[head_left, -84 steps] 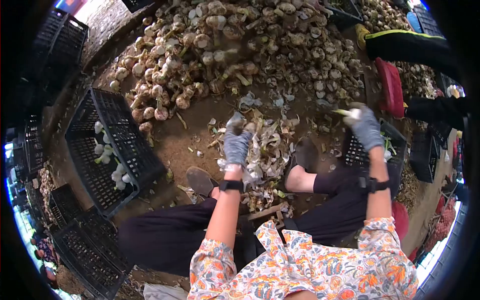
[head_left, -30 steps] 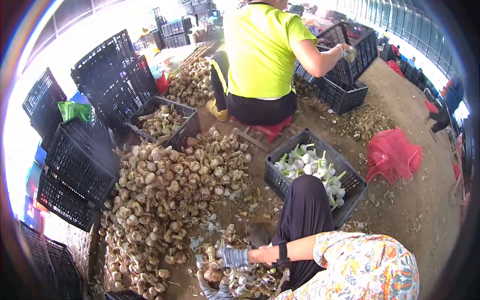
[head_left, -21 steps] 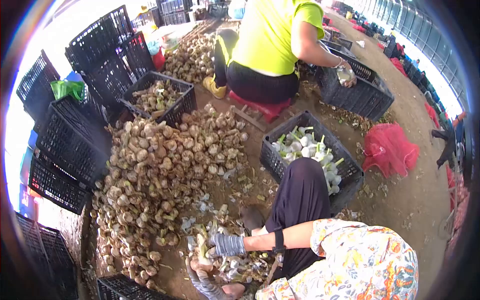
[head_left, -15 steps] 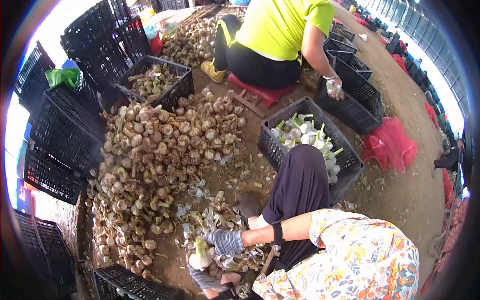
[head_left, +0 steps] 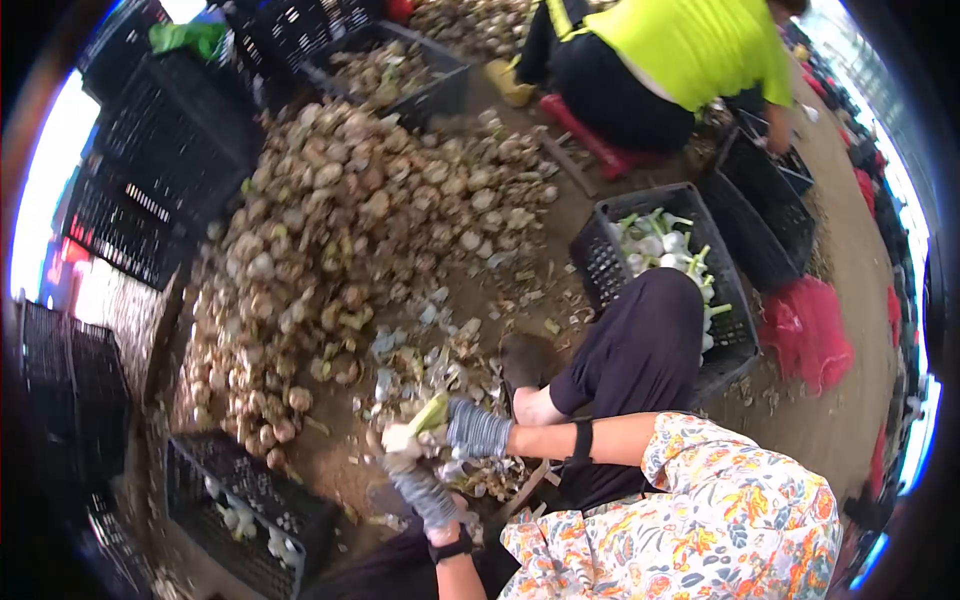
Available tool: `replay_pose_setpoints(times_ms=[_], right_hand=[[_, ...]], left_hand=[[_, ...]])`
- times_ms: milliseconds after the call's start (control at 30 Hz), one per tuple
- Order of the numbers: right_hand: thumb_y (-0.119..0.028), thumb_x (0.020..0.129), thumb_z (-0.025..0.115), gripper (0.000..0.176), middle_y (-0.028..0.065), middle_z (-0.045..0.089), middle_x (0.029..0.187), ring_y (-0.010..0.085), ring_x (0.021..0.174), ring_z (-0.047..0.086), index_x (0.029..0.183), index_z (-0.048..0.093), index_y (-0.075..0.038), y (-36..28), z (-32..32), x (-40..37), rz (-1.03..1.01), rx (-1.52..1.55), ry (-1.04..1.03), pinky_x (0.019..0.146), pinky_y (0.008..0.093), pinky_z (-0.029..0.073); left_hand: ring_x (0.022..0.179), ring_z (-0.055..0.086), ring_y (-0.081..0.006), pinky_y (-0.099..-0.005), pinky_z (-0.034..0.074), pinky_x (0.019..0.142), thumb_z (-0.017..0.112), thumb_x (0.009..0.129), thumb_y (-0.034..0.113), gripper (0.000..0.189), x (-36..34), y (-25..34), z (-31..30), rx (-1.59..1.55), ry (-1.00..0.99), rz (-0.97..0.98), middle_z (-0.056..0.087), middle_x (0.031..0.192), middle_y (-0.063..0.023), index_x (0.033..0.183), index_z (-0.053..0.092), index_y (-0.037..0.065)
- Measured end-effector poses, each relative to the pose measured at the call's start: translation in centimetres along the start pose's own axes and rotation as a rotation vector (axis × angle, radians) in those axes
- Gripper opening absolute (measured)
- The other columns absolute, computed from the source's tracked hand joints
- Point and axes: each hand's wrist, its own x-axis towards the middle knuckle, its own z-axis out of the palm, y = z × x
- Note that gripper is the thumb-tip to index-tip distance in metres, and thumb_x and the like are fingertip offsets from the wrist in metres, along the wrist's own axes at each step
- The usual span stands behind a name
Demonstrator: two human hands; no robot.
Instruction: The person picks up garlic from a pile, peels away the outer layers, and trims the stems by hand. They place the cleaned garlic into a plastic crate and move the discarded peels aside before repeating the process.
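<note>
A pale garlic bulb (head_left: 400, 440) with a thick green stem is held between my two gloved hands, low in the middle of the view. My left hand (head_left: 420, 488), in a grey striped glove, reaches up from below and is closed on the bulb. From the right comes my right hand (head_left: 476, 430), gloved alike, its fingers closed at the stem; its fingertips are partly hidden and blurred. Loose garlic skins (head_left: 440, 370) lie on the ground just beyond both hands. A large heap of unpeeled, brownish garlic (head_left: 350, 220) spreads to the upper left.
A black crate (head_left: 745, 300) of cleaned garlic stands beyond my knee (head_left: 655, 310). Another crate (head_left: 240, 500) with a few white bulbs sits at lower left. Stacked crates (head_left: 165, 150) line the left side. A co-worker in a yellow shirt (head_left: 690, 50) sits ahead, near a red net bag (head_left: 810, 335).
The view has shifted, so the heap and crates appear further right and higher. The garlic stem now tilts toward my right hand. The co-worker leans further over, an arm reaching into the crates.
</note>
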Motion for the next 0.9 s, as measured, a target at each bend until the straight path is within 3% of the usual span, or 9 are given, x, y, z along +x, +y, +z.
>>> replay_pose_setpoints(times_ms=[67,200,267,367,467,567,633,733,900], right_hand=[[-0.024,0.076,0.065,0.035,0.0118,0.063,0.095,0.0244,0.088,0.058,0.103,0.059,-0.003,1.7,-0.9,1.0,-0.289,-0.508,-0.124,0.085,0.0313,0.044],[-0.018,0.08,0.06,0.028,0.0108,0.064,0.096,0.0237,0.088,0.059,0.103,0.06,-0.001,-1.1,-1.0,-0.2,0.01,-0.428,-0.111,0.083,0.0317,0.045],[-0.01,0.08,0.058,0.023,0.0088,0.065,0.097,0.0203,0.088,0.06,0.102,0.061,-0.001,-1.4,-0.5,-0.6,0.069,-0.144,-0.036,0.079,0.0307,0.046],[-0.008,0.081,0.059,0.024,0.007,0.064,0.097,0.0164,0.087,0.06,0.104,0.061,-0.004,-0.7,-1.1,-0.1,-0.174,-0.363,-0.2,0.075,0.0294,0.048],[-0.011,0.083,0.057,0.023,0.0079,0.064,0.095,0.0257,0.09,0.06,0.104,0.062,-0.006,-0.1,-1.1,0.2,0.271,0.091,-0.105,0.081,0.0351,0.046],[-0.006,0.081,0.057,0.023,0.0085,0.063,0.096,0.0229,0.088,0.061,0.104,0.059,-0.001,-0.9,-1.2,0.0,-0.215,-0.608,-0.165,0.082,0.0338,0.048],[-0.009,0.082,0.056,0.024,0.0082,0.062,0.096,0.0179,0.087,0.061,0.104,0.058,0.0,0.0,-0.9,-0.3,-0.033,-0.214,-0.104,0.08,0.0312,0.048],[-0.01,0.078,0.058,0.026,0.0105,0.063,0.097,0.0181,0.085,0.062,0.103,0.058,0.0,-2.2,-0.7,-0.5,0.252,0.442,-0.052,0.075,0.0291,0.051],[-0.01,0.082,0.052,0.021,0.01,0.061,0.089,0.0198,0.075,0.06,0.101,0.057,-0.001,-2.6,-1.2,-0.1,0.533,0.792,0.09,0.066,0.0322,0.054]], left_hand=[[0.092,0.051,-0.016,-0.0302,0.048,0.071,0.066,0.079,0.014,0.069,-3.1,3.3,5.6,0.269,0.071,0.204,0.052,0.108,-0.0089,0.136,0.027,0.014],[0.085,0.054,-0.0148,-0.0213,0.046,0.065,0.059,0.085,0.033,0.06,-0.9,2.3,1.2,0.675,-0.003,0.386,0.053,0.1,-0.0074,0.131,0.035,0.004],[0.078,0.057,-0.0131,-0.0213,0.047,0.062,0.05,0.084,0.049,0.057,0.0,3.8,0.5,0.463,-0.055,0.07,0.058,0.093,-0.0066,0.119,0.047,0.005],[0.061,0.061,-0.012,-0.0229,0.048,0.05,0.041,0.081,0.066,0.064,1.1,6.3,0.4,0.086,0.071,-0.536,0.065,0.076,-0.0037,0.097,0.061,0.007],[0.064,0.062,-0.0131,-0.0216,0.049,0.05,0.037,0.078,0.071,0.072,1.9,5.7,-2.6,0.099,-0.163,-0.607,0.063,0.079,-0.0043,0.101,0.059,0.006],[0.086,0.058,-0.0141,-0.0252,0.049,0.073,0.055,0.084,0.047,0.059,1.1,2.9,-1.5,0.252,-0.108,-0.028,0.058,0.102,-0.0059,0.122,0.045,0.004],[0.091,0.057,-0.0147,-0.0261,0.047,0.08,0.06,0.084,0.039,0.054,0.8,2.1,-1.9,0.436,-0.11,0.135,0.057,0.104,-0.0061,0.122,0.046,0.004],[0.098,0.053,-0.0149,-0.0263,0.044,0.084,0.066,0.079,0.032,0.056,0.7,3.0,-2.9,0.244,-0.241,-0.138,0.055,0.109,-0.0068,0.123,0.046,0.004],[0.1,0.053,-0.0147,-0.0262,0.044,0.084,0.065,0.079,0.04,0.06,0.8,3.7,-3.7,0.061,-0.308,-0.349,0.054,0.112,-0.0067,0.122,0.048,0.002]])
